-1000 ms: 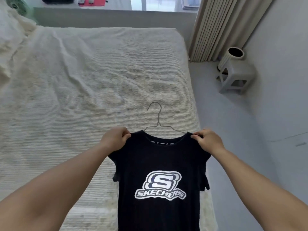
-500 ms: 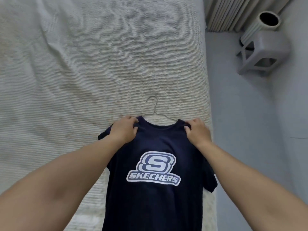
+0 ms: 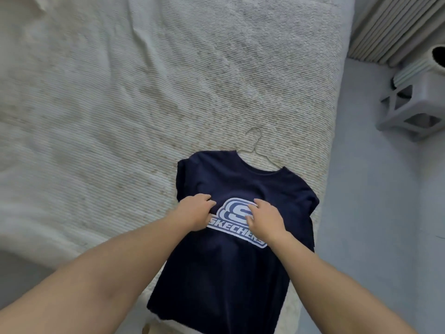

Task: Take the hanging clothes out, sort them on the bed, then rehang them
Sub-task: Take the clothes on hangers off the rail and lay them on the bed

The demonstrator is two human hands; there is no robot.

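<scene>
A navy T-shirt [image 3: 231,273] with a white logo lies flat near the right edge of the bed [image 3: 120,104], its hem hanging over the near edge. It is still on a thin wire hanger [image 3: 255,145], whose hook sticks out past the collar. My left hand [image 3: 196,212] sits on the chest left of the logo, fingers curled into the cloth. My right hand [image 3: 265,220] rests on the logo with thumb and fingers loosely spread.
A cream ribbed cover spreads over the bed to the left and far side. Grey floor [image 3: 373,213] runs along the right of the bed. A grey plastic stool [image 3: 414,109] with a ribbed vase [image 3: 433,61] stands by the curtain [image 3: 385,27].
The T-shirt went from held up by its shoulders to lying on the bed. Both hands left the shoulders and came down to the chest by the logo.
</scene>
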